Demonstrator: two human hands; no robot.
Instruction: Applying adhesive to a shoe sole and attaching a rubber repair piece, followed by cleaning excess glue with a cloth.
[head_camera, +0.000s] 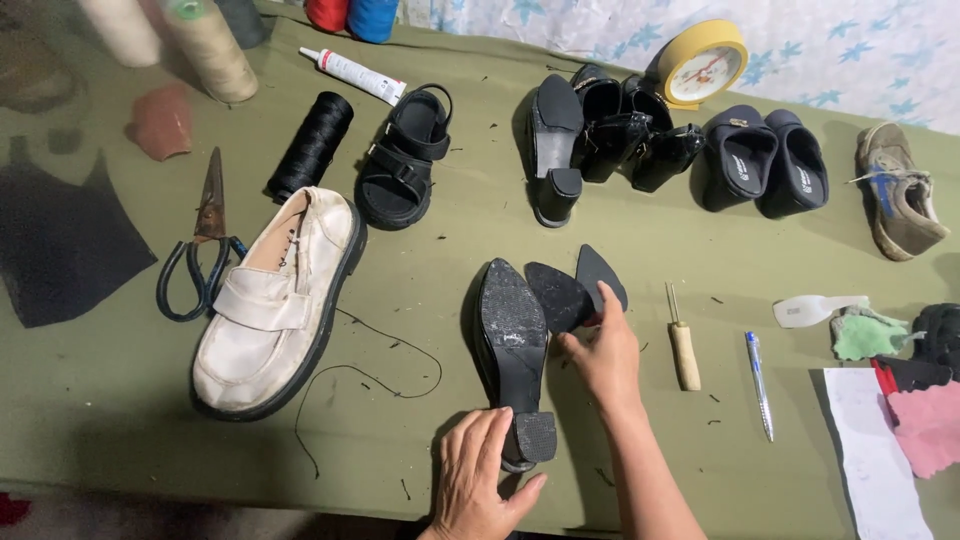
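The left hand (478, 478) gripped the block heel of a black shoe (512, 345) lying sole-up on the green table (120, 400), fingers curled around it. Just beside the shoe, the right hand (607, 357) pressed its fingertips on two black sole pieces (575, 290), fingers held together.

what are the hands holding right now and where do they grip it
The left hand grips the upturned black heeled shoe at its heel. The right hand touches a loose black sole piece at its edge.
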